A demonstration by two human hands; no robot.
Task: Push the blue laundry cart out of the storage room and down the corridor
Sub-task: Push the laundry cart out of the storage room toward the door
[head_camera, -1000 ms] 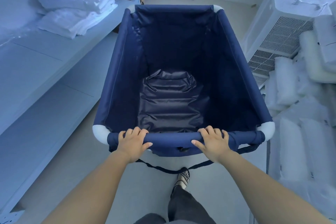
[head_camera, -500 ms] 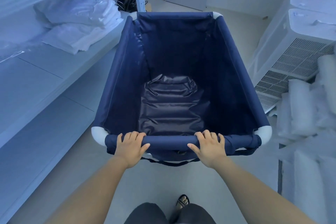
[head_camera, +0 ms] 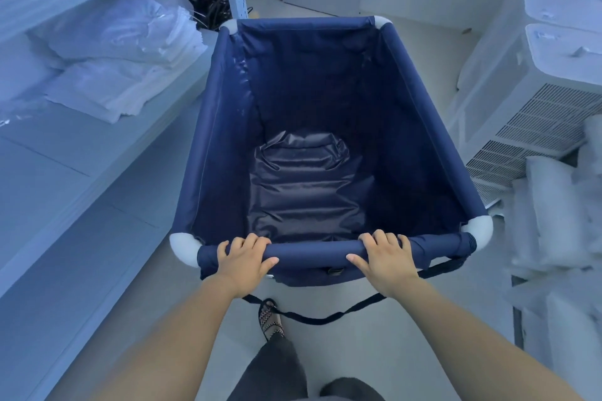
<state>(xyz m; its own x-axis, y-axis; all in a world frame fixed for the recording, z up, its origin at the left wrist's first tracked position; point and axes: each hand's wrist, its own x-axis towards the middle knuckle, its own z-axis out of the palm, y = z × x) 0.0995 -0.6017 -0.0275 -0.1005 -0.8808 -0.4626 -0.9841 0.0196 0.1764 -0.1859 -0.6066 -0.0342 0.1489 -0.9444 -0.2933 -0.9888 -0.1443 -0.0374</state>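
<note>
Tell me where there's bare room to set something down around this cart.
Free: inside the cart, nothing but liner; the left shelf nearer than the folded linens; the floor between that shelf and the cart. Crowded: the right side, where wrapped bundles and vented white units stand close to the cart's rim.
</note>
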